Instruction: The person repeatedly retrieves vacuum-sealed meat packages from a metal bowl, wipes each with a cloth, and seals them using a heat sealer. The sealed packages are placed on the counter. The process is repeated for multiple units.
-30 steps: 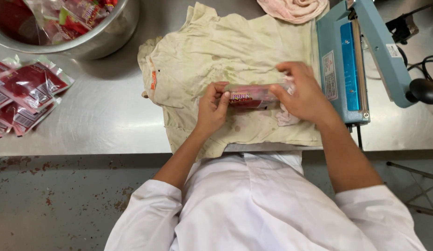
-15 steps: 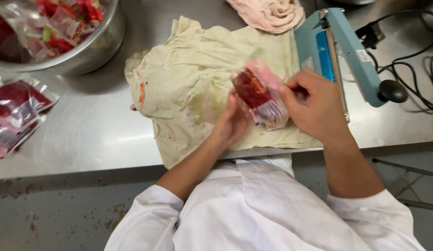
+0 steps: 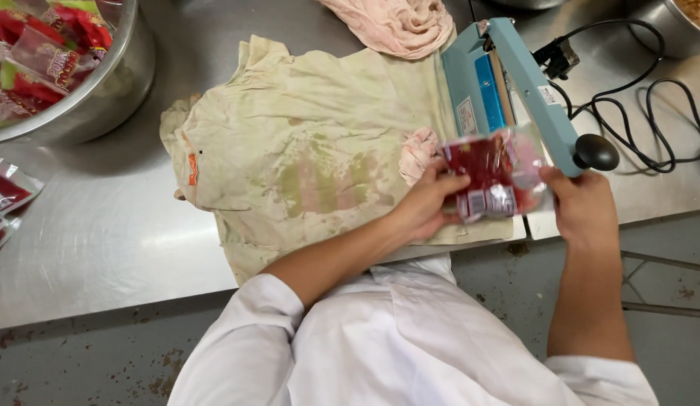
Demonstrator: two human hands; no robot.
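Red-filled clear pouch [image 3: 491, 177] is held up between both hands just in front of the blue heat sealer [image 3: 508, 90], above the near edge of the steel table [image 3: 101, 233]. Left hand [image 3: 429, 203] pinches its left edge with fingers closed on the plastic, and right hand [image 3: 583, 204] grips its right edge, below the sealer's black knob [image 3: 596, 151]. A stained pale cloth [image 3: 305, 150] lies spread to the left, with a steel bowl [image 3: 86, 105] of packets beyond.

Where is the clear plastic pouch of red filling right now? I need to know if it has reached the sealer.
In the head view the clear plastic pouch of red filling is right of centre, held between the left hand and right hand, in front of the blue heat sealer.
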